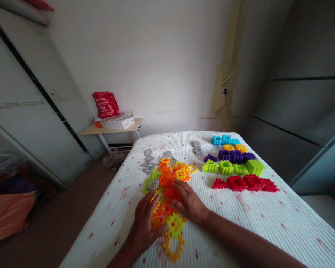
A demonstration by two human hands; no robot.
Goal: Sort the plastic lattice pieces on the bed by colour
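A loose pile of interlocking plastic tiles lies mid-bed, mostly orange tiles mixed with lime and yellow ones. My left hand rests along the near left side of the pile, thumb apart from the fingers. From the right, my right hand reaches over the pile with its fingers stretched out on red-orange tiles. Neither hand visibly grips a piece. Near my left thumb is a lime tile, and a yellow ring-shaped piece lies just in front of it. Some tiles under the hands are hidden.
Rows of pieces stand on the right: red, lime, purple, yellow and blue. Grey tiles lie beyond the pile. All rest on a bed. A side table holds a red bag.
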